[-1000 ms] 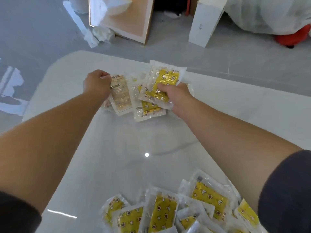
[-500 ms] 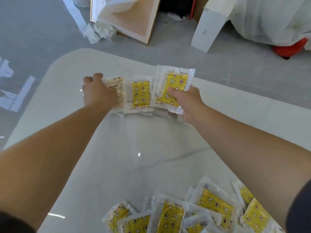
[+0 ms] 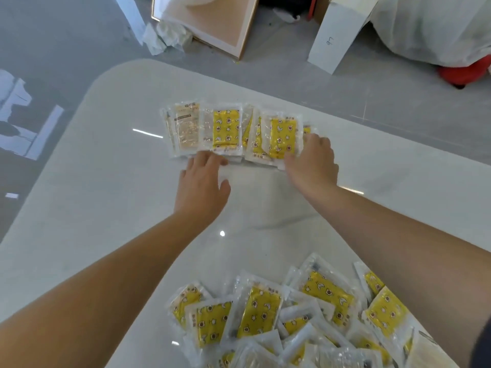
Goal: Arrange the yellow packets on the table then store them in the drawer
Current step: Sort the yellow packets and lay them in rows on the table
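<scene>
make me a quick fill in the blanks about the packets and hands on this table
On the table, the row lies on the ____ side and the pile lies by the person.
The leftmost packet of the row alone shows no ____ print.
The right hand holds the row's ____ end, while the left hand touches its near edge with straight fingers.
Missing words: far; yellow; right.

1. The table [image 3: 106, 208] top looks like smooth, glossy white stone with faint grey veins, and it mirrors the lights.
2. The packets [image 3: 227, 128] are clear, crinkly, shiny plastic over yellow printed inserts.
3. The floor [image 3: 66, 35] is polished, reflective grey.
4. The box [image 3: 337, 35] is matt white card.
</scene>
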A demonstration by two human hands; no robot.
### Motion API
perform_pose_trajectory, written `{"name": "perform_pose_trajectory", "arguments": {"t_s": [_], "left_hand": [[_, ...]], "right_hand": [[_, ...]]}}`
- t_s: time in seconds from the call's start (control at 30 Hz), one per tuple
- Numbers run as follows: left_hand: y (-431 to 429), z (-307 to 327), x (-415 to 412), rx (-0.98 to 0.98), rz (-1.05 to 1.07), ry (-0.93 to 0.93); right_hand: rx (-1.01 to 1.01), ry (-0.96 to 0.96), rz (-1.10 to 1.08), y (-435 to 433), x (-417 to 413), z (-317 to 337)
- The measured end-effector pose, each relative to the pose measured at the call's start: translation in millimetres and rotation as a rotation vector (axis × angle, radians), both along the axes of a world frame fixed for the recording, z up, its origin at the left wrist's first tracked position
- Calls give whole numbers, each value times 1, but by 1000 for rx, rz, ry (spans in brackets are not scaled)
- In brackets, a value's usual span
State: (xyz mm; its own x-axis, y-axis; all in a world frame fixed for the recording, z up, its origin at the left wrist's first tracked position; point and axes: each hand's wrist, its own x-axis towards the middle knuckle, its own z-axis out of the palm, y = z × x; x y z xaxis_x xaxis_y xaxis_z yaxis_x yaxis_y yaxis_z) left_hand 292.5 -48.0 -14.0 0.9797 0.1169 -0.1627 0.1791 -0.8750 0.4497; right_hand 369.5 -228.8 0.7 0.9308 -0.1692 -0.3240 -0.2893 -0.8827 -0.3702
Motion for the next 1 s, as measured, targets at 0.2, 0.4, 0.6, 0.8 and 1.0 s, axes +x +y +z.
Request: {"name": "perform_pose_trajectory", "arguments": {"t_s": [0.2,0.4,0.6,0.8,1.0], "left_hand": [[3,4,-113,13,-169,202],[11,2,-183,79,-320,384],[4,-1,-196,308,-505,335],[-7,-2,-193,197,-491,409],[37,2,-172,134,-571,558]], "right_hand": [[186,206,590,-6,-115,16],[48,486,831,-8,-183,4],[-189,366,928,9,-188,-5],[-161,437,945,15,-192,-7],[-196,590,1007,15,-176,0]]}}
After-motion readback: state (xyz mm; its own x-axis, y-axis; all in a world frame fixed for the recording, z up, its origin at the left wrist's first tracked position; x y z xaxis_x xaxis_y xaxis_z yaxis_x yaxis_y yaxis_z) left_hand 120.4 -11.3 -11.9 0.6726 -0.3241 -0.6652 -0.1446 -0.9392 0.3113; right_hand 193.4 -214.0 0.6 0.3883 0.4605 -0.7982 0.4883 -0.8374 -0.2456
